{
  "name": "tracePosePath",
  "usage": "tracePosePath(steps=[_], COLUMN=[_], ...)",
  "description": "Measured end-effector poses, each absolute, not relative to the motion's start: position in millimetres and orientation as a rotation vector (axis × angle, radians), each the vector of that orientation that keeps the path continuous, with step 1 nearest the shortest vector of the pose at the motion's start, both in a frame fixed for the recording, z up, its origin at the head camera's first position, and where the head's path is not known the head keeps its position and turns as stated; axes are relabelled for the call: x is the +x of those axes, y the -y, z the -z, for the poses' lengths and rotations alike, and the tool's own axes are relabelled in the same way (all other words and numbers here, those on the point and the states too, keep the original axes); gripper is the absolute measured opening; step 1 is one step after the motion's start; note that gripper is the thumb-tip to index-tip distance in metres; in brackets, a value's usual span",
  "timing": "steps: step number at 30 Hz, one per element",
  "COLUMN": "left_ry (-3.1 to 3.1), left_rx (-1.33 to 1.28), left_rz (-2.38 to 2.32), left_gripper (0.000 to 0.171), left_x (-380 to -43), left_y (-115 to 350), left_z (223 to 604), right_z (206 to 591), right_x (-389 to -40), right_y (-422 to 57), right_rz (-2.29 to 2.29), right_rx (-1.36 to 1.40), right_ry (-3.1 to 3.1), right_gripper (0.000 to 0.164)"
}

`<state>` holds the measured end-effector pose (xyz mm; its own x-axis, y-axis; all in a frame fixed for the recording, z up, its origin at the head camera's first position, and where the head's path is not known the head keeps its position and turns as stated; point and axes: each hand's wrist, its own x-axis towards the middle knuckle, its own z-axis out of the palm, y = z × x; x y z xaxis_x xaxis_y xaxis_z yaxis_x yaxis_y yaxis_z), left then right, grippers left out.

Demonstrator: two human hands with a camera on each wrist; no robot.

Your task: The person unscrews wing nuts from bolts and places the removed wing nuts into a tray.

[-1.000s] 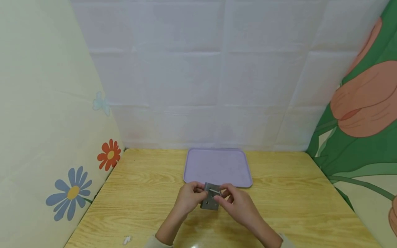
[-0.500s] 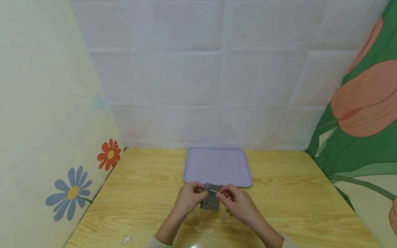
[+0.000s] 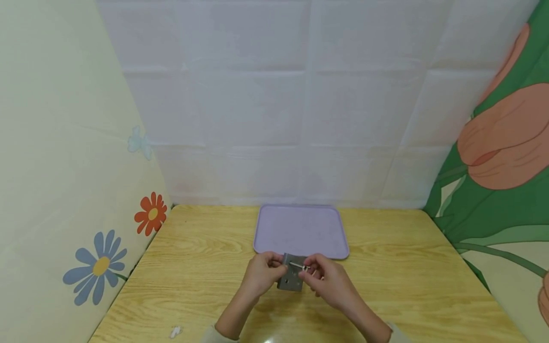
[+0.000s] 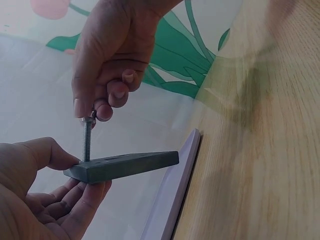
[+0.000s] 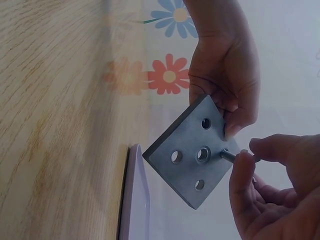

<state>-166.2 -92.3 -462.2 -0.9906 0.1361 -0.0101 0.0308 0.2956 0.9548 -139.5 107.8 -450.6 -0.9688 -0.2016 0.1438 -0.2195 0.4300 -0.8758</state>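
Observation:
My left hand pinches one edge of a grey square metal plate, thumb on top and fingers beneath. Several round holes pierce the plate. A silver threaded bolt stands upright in one corner hole, near the left thumb. At the bolt's outer end, the thumb and fingers of my right hand pinch it. The remaining right fingers are curled, and a small shiny bit of metal shows beside the bolt's end in the left wrist view; its kind is unclear. Both hands hold the plate and bolt above the table.
Behind the hands, a flat lilac tray lies on the wood-grain table. A small white object sits near the front left. A white sheet hangs at the back, with flower-patterned cloths at both sides.
The right fingers shift slightly around the bolt's outer end, closing in and then loosening so that more of it shows. My left hand and the plate stay in place.

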Motion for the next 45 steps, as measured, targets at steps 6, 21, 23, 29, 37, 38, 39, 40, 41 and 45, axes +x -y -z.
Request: tracePosePath(steps=[6,21,23,29,37,38,39,40,41,45], left_ry=[-2.457,-2.451,-2.453,-2.473,-2.461,-2.455,-2.449,-2.443,-2.434,-2.403], left_rx=[0.161,0.155,0.154,0.163,0.158,0.154,0.148,0.143,0.139,0.129], left_rz=[-1.81,-1.805,-1.802,-1.788,-1.799,-1.803,-1.806,-1.808,-1.815,-1.838], left_gripper=[0.022,0.022,0.022,0.022,0.021,0.021,0.021,0.021,0.021,0.021], left_x=[-166,-166,-166,-166,-167,-167,-168,-168,-168,-169], left_y=[92,92,93,93,93,93,93,93,93,92], left_z=[462,461,461,462,464,465,465,466,467,471], right_z=[453,456,457,455,453,454,454,455,455,455], right_x=[-139,-139,-139,-138,-143,-144,-145,-146,-148,-154], right_y=[-105,-100,-100,-101,-109,-110,-111,-112,-114,-119], right_rz=[-1.611,-1.353,-1.284,-1.307,-1.696,-1.731,-1.773,-1.828,-1.877,-2.062], right_rx=[0.41,0.439,0.437,0.429,0.402,0.41,0.411,0.419,0.425,0.419], right_ry=[2.602,2.57,2.568,2.579,2.561,2.55,2.54,2.521,2.504,2.44], right_gripper=[0.024,0.028,0.029,0.028,0.023,0.022,0.023,0.023,0.023,0.024])
